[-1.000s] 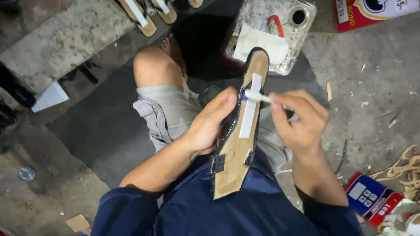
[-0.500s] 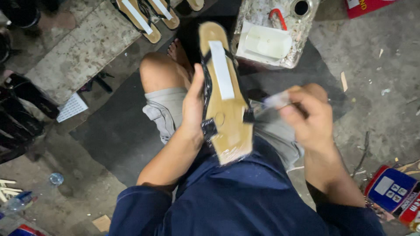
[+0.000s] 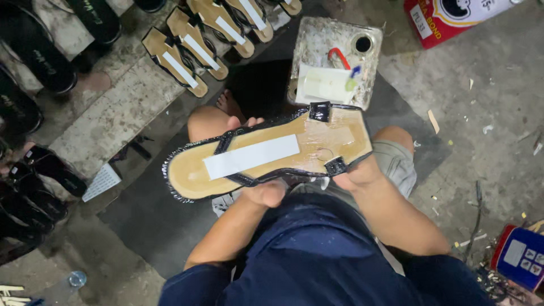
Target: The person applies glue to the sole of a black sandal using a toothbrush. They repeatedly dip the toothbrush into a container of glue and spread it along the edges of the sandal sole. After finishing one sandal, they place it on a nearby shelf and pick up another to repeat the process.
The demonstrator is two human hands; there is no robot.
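Head view: both hands [image 3: 266, 192] hold sandal sole [image 3: 266, 152], white strip [image 3: 251, 156].

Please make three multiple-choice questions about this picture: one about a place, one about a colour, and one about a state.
1. Where does the glue can stand?
A. on the floor beyond the held sandal sole
B. on the person's lap
C. among the row of soles at upper left

2. What colour is the strip along the middle of the sandal sole?
A. red
B. white
C. green

3. How is the sandal sole held?
A. lying flat on the floor, untouched
B. by one hand only
C. crosswise, bottom side up, by both hands

Answers: 1 A, the can shows just above the sole, on the dark mat. 2 B, the strip is plain white on tan. 3 C, the left hand grips its near edge and the right hand supports the heel end.
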